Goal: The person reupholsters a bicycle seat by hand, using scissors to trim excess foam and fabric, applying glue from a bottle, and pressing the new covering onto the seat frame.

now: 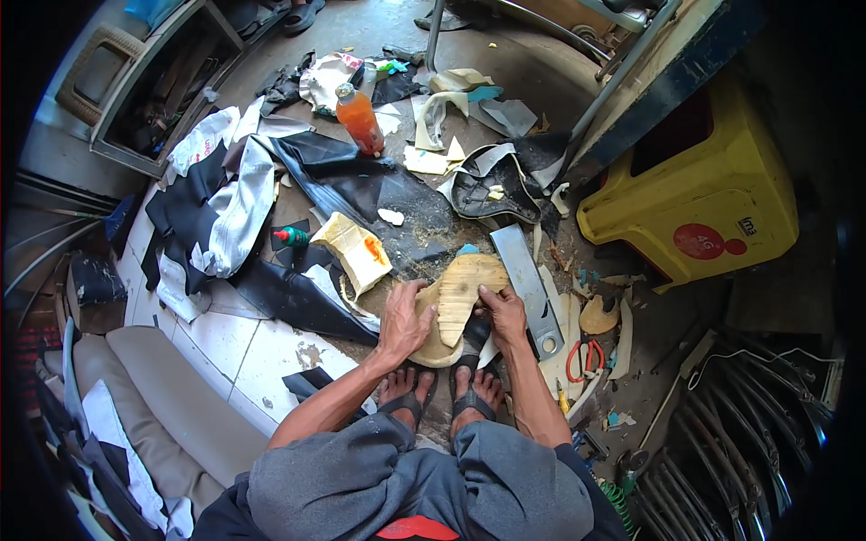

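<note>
A tan foam pad (463, 285) with a ridged, stepped surface is above my feet, with a paler curved foam part under its left side and lower end. My left hand (403, 317) grips the left edge of this foam, fingers bent over it. At the pad's right edge, my right hand (502, 311) pinches it between thumb and fingers. Just right of that hand lies a flat metal blade-like bar (526, 287) with a hole at its lower end. Red-handled scissors (585, 360) rest farther right among foam scraps (599, 316).
Black sheet material (352, 180) and a yellow foam block (354, 252) lie ahead. An orange drink bottle (359, 120) stands beyond, near a black moulded shell (494, 185). A yellow plastic stool (695, 194) is at right, metal frames (731, 433) below it, grey cushions (167, 397) at left.
</note>
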The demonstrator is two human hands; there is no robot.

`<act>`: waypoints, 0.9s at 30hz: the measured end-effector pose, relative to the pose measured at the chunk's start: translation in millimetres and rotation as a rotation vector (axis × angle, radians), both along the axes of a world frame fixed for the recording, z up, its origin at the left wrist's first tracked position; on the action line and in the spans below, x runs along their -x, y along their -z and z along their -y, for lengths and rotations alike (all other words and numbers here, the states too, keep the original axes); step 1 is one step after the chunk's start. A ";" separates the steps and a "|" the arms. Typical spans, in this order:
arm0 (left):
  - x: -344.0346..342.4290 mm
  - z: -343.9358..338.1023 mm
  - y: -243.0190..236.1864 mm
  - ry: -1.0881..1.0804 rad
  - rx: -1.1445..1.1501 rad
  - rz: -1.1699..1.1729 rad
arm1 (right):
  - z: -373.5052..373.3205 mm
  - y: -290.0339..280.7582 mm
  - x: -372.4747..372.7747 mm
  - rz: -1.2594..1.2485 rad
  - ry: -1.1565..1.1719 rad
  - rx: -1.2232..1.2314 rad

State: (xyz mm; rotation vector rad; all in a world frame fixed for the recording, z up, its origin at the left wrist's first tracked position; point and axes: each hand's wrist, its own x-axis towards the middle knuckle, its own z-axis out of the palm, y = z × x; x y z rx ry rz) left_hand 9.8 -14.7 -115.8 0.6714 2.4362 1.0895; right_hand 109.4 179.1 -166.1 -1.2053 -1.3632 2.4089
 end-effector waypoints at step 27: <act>-29.0 3.6 23.6 0.417 0.395 -0.400 | 22.7 -2.8 34.3 0.055 0.103 -0.116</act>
